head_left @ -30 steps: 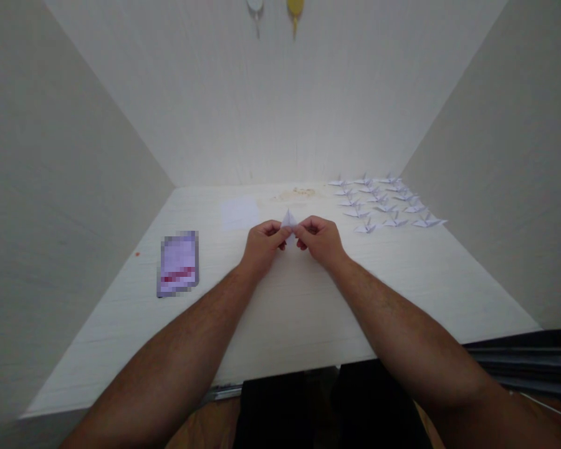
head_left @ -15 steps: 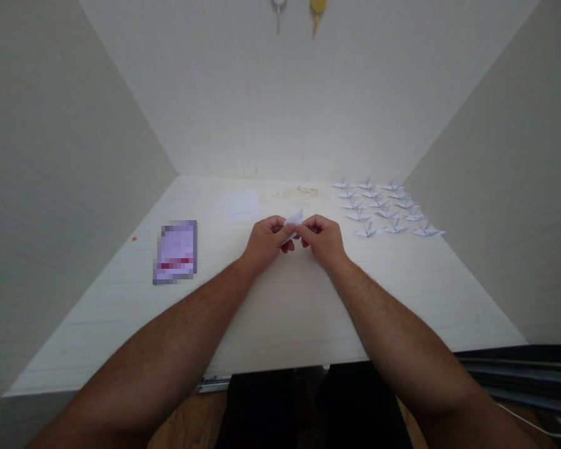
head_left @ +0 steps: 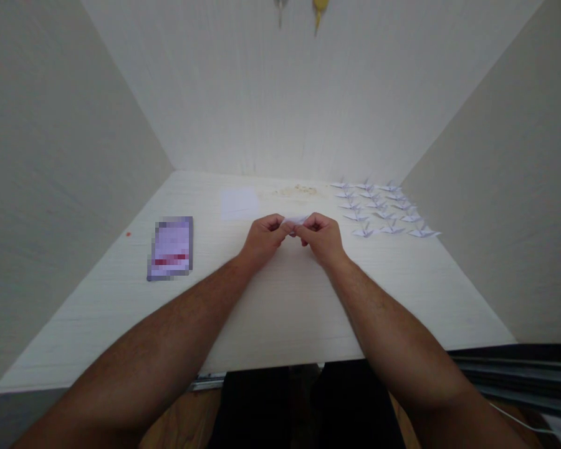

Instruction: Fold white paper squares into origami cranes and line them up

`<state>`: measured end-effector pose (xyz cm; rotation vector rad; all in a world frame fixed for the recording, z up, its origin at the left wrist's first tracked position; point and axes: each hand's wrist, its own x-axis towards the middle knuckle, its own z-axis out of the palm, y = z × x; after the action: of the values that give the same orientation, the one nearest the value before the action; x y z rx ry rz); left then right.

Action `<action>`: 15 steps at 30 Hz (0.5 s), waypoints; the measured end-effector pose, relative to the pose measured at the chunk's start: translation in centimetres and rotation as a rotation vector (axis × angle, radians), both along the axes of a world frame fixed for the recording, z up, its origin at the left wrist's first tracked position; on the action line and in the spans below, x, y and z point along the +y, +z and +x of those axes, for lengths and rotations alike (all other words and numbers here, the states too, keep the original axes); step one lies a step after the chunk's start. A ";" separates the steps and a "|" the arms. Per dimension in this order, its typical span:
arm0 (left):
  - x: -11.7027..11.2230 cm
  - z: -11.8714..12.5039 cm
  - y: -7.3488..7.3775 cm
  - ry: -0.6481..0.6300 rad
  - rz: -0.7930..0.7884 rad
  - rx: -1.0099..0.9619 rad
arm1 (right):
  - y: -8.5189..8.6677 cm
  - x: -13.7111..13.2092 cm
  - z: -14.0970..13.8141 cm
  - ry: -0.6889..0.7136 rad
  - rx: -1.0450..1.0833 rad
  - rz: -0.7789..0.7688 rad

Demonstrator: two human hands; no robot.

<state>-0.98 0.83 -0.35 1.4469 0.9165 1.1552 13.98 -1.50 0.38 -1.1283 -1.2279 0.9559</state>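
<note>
A small piece of folded white paper point(head_left: 294, 220) is pinched between my two hands, above the middle of the white table. My left hand point(head_left: 265, 236) grips its left end, thumb on the near side. On the right end, my right hand point(head_left: 321, 237) closes with thumb and fingertips, and the two thumbs nearly meet. Fingers cover much of the paper, so its exact folded shape is hidden. Several white paper cranes point(head_left: 375, 204) stand in rows to the right of my hands. Flat white paper point(head_left: 239, 203) lies behind and left of my left hand.
A purple-edged item with a blurred face point(head_left: 171, 246) lies on the table point(head_left: 280, 312) at left, near a small red spot point(head_left: 128, 234). Walls enclose the table at the back and both sides. Two hooks, one yellow point(head_left: 320, 6), hang on the back wall.
The folded paper has turned from a tilted, upward-pointing position to lying nearly level between my hands. My fingers have shifted their grip on it. The view has moved slightly.
</note>
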 end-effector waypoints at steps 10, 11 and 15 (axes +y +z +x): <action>-0.3 0.1 0.5 0.069 0.013 0.169 | 0.0 0.2 0.1 -0.046 0.025 0.016; -0.3 0.2 0.5 0.065 0.012 0.171 | 0.0 0.2 0.2 -0.061 0.033 0.022; -0.3 0.1 0.4 0.037 -0.009 0.141 | 0.2 0.1 0.4 -0.097 0.033 0.033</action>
<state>-0.85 0.53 0.07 1.5249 1.0487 1.0849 14.39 -1.37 0.57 -1.1317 -1.1484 0.8750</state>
